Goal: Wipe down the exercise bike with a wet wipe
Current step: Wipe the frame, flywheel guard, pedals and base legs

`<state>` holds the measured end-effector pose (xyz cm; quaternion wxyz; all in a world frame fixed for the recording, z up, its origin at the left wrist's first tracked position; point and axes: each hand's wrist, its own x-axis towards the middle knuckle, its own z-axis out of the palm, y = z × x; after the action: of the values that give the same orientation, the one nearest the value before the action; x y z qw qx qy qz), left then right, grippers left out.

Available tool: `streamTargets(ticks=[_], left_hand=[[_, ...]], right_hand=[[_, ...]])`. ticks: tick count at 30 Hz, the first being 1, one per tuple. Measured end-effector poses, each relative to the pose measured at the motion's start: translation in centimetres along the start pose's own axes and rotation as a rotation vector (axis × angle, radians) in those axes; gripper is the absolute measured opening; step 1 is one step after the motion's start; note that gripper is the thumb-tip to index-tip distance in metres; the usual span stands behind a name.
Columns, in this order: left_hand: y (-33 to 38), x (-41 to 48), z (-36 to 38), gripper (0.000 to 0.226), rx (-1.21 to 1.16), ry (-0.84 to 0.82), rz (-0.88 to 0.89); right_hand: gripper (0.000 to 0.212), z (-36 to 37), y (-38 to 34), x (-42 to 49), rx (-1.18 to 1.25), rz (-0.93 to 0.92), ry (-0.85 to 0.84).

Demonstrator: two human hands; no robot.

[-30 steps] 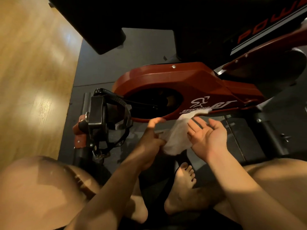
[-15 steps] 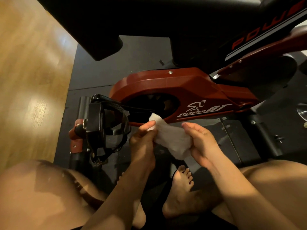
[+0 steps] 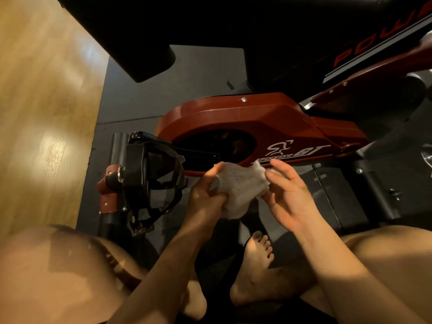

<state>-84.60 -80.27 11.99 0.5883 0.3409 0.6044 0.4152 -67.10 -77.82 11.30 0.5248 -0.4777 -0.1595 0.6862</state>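
Observation:
A white wet wipe is stretched between both hands just below the bike's red chain guard. My left hand pinches the wipe's left edge and lower part. My right hand grips its right edge with thumb and fingers, other fingers spread. The wipe hangs in the air, a little short of the guard's lower rim with the white "SPINNING GT" lettering. The black pedal with strap cage sits left of my left hand.
The bike's black seat and dark frame loom overhead. A dark mat lies under the bike, wooden floor to the left. My bare knees and foot fill the bottom. The bike's black base bar runs at right.
The wipe came off the red guard, was bunched between my hands, and is now spread wider, with my right hand shifted back to the right.

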Motion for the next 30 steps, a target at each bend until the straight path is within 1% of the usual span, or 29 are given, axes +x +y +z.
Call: streamTargets(ticks=[2, 4, 5, 6, 7, 9, 10, 11, 12, 13, 15, 16, 17, 18, 19, 20, 21, 22, 23, 24, 26, 27, 28, 29, 30], left_hand=[[-0.1, 0.3, -0.1, 0.066, 0.093, -0.037, 0.011], [-0.6, 0.5, -0.3, 0.061, 0.169, -0.084, 0.036], [-1.1, 0.8, -0.4, 0.055, 0.191, -0.105, 0.055], [-1.4, 1.0, -0.5, 0.044, 0.215, -0.112, 0.081], [-1.7, 1.2, -0.6, 0.032, 0.25, -0.092, 0.109], [-1.7, 1.6, -0.9, 0.013, 0.329, 0.013, 0.142], [-1.7, 2.0, -1.0, 0.009, 0.357, 0.065, 0.146], [-1.6, 2.3, -1.1, 0.006, 0.373, 0.096, 0.156], [-1.6, 2.4, -1.0, 0.004, 0.377, 0.103, 0.16], [-1.6, 2.5, -0.9, 0.002, 0.383, 0.102, 0.161], [-2.1, 2.7, -0.7, 0.003, 0.398, 0.105, 0.177], [-2.3, 2.9, -0.6, 0.006, 0.382, 0.103, 0.171], [-2.4, 3.1, -0.3, 0.01, 0.35, 0.099, 0.156], [-2.4, 3.3, 0.1, 0.014, 0.314, 0.094, 0.138], [-2.3, 3.5, 0.7, 0.015, 0.272, 0.09, 0.115], [-2.1, 3.7, 1.2, 0.013, 0.243, 0.083, 0.108], [-1.9, 3.8, 1.8, 0.01, 0.236, 0.074, 0.113], [-1.7, 3.9, 2.3, 0.009, 0.249, 0.056, 0.117], [-1.5, 3.9, 2.6, 0.009, 0.265, 0.034, 0.11], [-1.4, 3.8, 2.7, 0.009, 0.295, 0.022, 0.111], [-1.6, 3.8, 2.2, 0.013, 0.369, 0.056, 0.171], [-1.9, 3.8, 1.8, 0.017, 0.373, 0.091, 0.194], [-2.2, 3.7, 1.3, 0.018, 0.354, 0.126, 0.187], [-2.5, 3.6, 0.8, 0.019, 0.321, 0.155, 0.165], [-2.9, 3.6, 0.4, 0.019, 0.287, 0.167, 0.138]], right_hand=[[0.028, 0.3, -0.2, -0.5, -0.09, -0.03, -0.036], [0.025, 0.4, -0.6, -0.5, -0.12, -0.065, -0.048], [0.023, 0.2, -0.8, -0.6, -0.145, -0.077, -0.052], [0.021, -0.1, -0.9, -0.5, -0.236, -0.101, -0.056], [0.018, -0.6, -1.1, -0.2, -0.439, -0.143, -0.07], [0.017, -1.3, -1.0, 0.3, -1.027, -0.209, -0.17], [0.016, -1.5, -0.7, 0.6, -1.239, -0.228, -0.214], [0.011, -1.5, -0.3, 1.0, -1.329, -0.262, -0.208], [0.009, -1.2, 0.1, 1.2, -1.319, -0.313, -0.141], [0.009, -0.9, 0.5, 1.5, -1.231, -0.361, -0.033], [0.01, -0.6, 0.9, 1.9, -0.948, -0.427, 0.183], [0.01, -0.4, 1.1, 2.0, -0.861, -0.44, 0.275], [0.01, -0.1, 1.4, 2.0, -0.801, -0.431, 0.351], [0.01, 0.1, 1.7, 1.9, -0.721, -0.371, 0.415], [0.012, 0.3, 2.2, 1.9, -0.568, -0.243, 0.441], [0.013, 0.9, 2.9, 1.6, -0.377, -0.083, 0.407], [0.015, 1.5, 3.5, 1.3, -0.215, 0.056, 0.321], [0.019, 2.4, 4.0, 0.8, -0.123, 0.129, 0.217], [0.021, 3.0, 4.5, 0.8, -0.091, 0.125, 0.134], [0.022, 3.7, 4.7, 1.1, -0.083, 0.097, 0.102], [0.022, 4.7, 4.3, 2.6, -0.142, -0.051, 0.083], [0.022, 5.5, 3.5, 3.4, -0.214, -0.176, 0.079], [0.02, 6.2, 2.7, 4.3, -0.313, -0.329, 0.03], [0.018, 6.9, 2.0, 5.0, -0.409, -0.489, -0.057], [0.02, 7.7, 1.3, 5.2, -0.52, -0.617, -0.11]])
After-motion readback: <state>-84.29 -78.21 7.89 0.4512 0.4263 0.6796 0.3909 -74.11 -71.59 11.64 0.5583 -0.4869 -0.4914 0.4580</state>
